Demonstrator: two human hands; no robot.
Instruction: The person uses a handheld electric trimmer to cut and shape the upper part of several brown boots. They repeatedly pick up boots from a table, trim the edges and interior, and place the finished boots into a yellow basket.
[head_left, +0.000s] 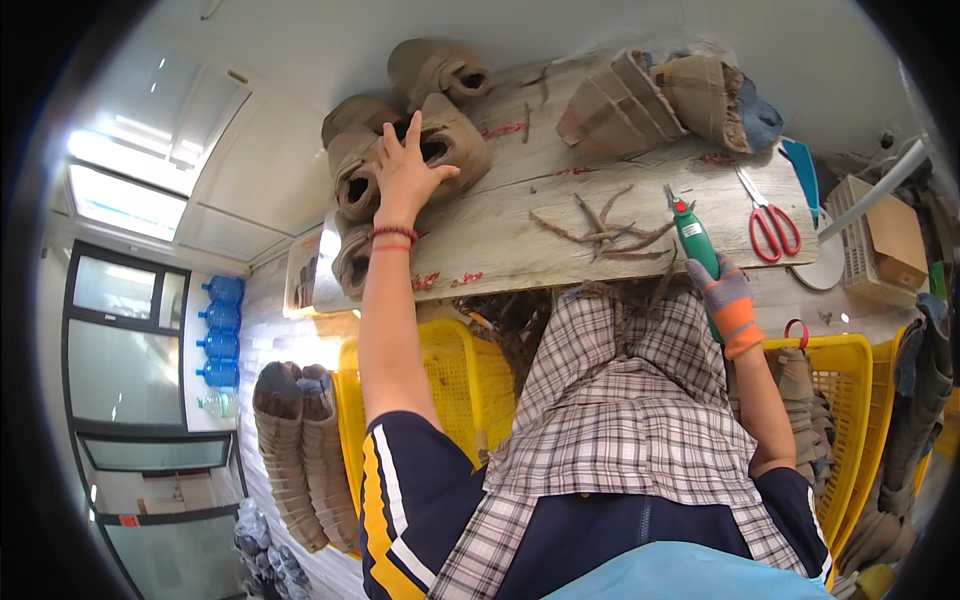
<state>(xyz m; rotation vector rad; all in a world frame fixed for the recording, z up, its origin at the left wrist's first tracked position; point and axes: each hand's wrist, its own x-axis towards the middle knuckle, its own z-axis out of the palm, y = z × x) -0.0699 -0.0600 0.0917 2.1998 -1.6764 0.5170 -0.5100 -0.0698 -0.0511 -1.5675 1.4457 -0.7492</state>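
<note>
My bare left hand (404,182), a red beaded bracelet at its wrist, reaches to the far left of the work table. Its fingers are spread over a cluster of tan, shoe-like fabric pieces (462,140) with dark openings, and seem to touch them. In a grey and orange glove, my right hand (730,305) is closed around a green handheld power tool (692,232) with a narrow metal tip. The tool lies over the near right edge of the table, tip pointing away from me. Left of it lie several curled brown trimmings (605,230).
Red-handled scissors (772,230) lie on the wooden table (500,240), right of the tool. Nested tan pieces (640,105) lie at the far right. Yellow baskets (455,375) flank my lap, and stacked tan pieces (300,450) stand at left. A cardboard box (890,240) is at right.
</note>
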